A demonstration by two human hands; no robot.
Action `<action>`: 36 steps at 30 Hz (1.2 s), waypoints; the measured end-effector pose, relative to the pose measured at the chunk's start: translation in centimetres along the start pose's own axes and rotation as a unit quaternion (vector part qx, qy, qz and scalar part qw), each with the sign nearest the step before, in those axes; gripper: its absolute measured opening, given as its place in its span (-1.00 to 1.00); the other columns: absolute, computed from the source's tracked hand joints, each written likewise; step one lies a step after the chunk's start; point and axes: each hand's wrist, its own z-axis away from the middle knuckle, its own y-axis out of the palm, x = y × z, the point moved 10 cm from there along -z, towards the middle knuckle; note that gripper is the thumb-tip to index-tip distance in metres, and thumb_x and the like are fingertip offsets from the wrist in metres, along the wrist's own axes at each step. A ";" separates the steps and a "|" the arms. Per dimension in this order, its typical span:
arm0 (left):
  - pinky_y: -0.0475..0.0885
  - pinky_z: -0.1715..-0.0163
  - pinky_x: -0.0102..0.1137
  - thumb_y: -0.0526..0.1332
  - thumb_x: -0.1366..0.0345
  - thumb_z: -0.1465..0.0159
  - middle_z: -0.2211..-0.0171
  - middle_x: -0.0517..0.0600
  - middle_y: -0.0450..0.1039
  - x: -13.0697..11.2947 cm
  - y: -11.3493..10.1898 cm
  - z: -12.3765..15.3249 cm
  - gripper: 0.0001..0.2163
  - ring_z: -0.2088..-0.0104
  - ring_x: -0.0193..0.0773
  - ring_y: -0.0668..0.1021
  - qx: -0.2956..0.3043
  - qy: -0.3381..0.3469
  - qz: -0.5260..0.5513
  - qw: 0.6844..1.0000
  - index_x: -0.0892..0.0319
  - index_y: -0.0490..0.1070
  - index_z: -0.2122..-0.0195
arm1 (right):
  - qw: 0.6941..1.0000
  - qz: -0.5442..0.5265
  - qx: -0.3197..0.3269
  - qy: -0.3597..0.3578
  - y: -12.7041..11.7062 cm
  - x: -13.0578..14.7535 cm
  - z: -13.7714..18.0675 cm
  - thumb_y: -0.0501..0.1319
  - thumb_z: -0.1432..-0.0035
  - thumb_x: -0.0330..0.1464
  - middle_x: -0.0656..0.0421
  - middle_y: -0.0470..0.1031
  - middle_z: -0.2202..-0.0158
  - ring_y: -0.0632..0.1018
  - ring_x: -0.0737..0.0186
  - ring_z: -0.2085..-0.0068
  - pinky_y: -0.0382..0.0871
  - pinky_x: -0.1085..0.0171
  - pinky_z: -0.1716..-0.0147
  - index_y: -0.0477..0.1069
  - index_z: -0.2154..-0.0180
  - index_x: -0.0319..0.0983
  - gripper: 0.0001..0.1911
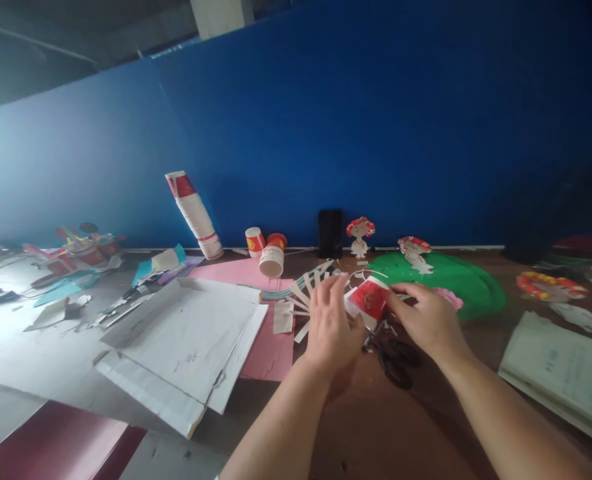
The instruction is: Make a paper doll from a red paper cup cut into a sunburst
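Note:
Both hands meet over the middle of the table on a red and white paper cup (369, 301) whose side is cut into strips (301, 300) fanning out to the left. My left hand (332, 327) is closed on the cup's left side, fingers curled over the strips. From the right, my right hand (423, 317) pinches the cup's edge. Black scissors (395, 357) lie on the table just below the hands.
A stack of white envelopes (186, 347) lies on pink paper (269, 353) at the left. Along the blue partition (326, 133) stand a tilted cup stack (193, 213), loose cups (272, 257), a black box (330, 233), paper figures (360, 235) and green paper (446, 273). A book (561, 373) lies at right.

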 end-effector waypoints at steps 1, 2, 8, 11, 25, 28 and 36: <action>0.03 -0.32 -0.05 0.21 0.54 -0.06 -0.24 0.14 0.25 -0.8 0.8 0.2 -0.35 -0.27 0.05 0.25 0.039 0.034 0.006 0.999 0.05 0.30 -0.21 | 1.000 0.004 0.013 -0.002 0.1 0.2 0.2 0.22 -0.05 -0.10 0.07 0.65 0.34 0.62 0.08 0.36 0.46 0.17 0.27 0.60 0.36 -0.19 -0.68; -0.03 -0.34 -0.03 0.17 0.58 -0.02 -0.29 0.12 0.20 -1.3 1.5 0.4 -0.27 -0.31 0.05 0.20 0.077 0.056 0.010 0.995 0.03 0.25 -0.26 | 1.000 0.008 0.021 -0.002 0.2 0.4 0.4 0.22 -0.05 -0.11 0.07 0.65 0.34 0.62 0.09 0.36 0.46 0.17 0.29 0.59 0.36 -0.19 -0.69; -0.01 -0.34 -0.04 0.12 0.59 0.02 -0.31 0.10 0.22 -1.9 2.7 0.9 -0.19 -0.31 0.07 0.20 0.158 0.087 0.032 0.983 0.07 0.20 -0.33 | 0.999 -0.020 0.047 0.000 0.5 0.4 0.8 0.20 -0.03 -0.17 0.13 0.65 0.35 0.61 0.12 0.35 0.45 0.20 0.29 0.59 0.36 -0.17 -0.73; 0.11 -0.30 -0.11 0.11 0.57 -0.08 -0.22 0.08 0.36 -1.2 2.3 0.9 -0.31 -0.23 0.01 0.33 0.147 0.062 0.056 0.986 0.05 0.30 -0.28 | 0.994 -0.064 0.085 -0.005 1.2 0.8 1.1 0.22 -0.03 -0.15 0.13 0.66 0.30 0.61 0.11 0.31 0.44 0.21 0.28 0.61 0.30 -0.18 -0.70; 0.31 -0.12 -0.29 0.29 0.43 -0.16 0.13 -0.02 0.59 3.2 1.9 0.7 -0.70 0.06 -0.08 0.53 0.079 -0.109 0.107 0.985 -0.08 0.63 0.15 | 0.970 -0.113 0.213 0.031 4.2 1.0 2.4 0.29 -0.07 0.00 0.15 0.64 0.39 0.58 0.14 0.37 0.39 0.28 0.38 0.63 0.34 -0.19 -0.61; 0.33 -0.07 -0.33 0.33 0.39 -0.15 0.21 -0.03 0.60 3.8 1.8 0.7 -0.77 0.11 -0.10 0.55 0.066 -0.136 0.112 0.982 -0.07 0.64 0.22 | 0.974 -0.091 0.206 0.020 4.1 1.1 2.3 0.27 -0.09 -0.04 0.17 0.63 0.44 0.58 0.16 0.39 0.37 0.27 0.39 0.61 0.40 -0.17 -0.65; 0.34 -0.01 -0.28 0.42 0.17 -0.11 0.38 0.05 0.58 5.5 0.8 0.7 -0.88 0.15 0.00 0.55 0.012 -0.251 0.123 0.960 0.02 0.65 0.34 | 0.977 -0.081 0.195 0.023 4.3 1.0 2.2 0.28 -0.04 -0.10 0.18 0.63 0.42 0.59 0.12 0.35 0.39 0.23 0.29 0.59 0.45 -0.16 -0.72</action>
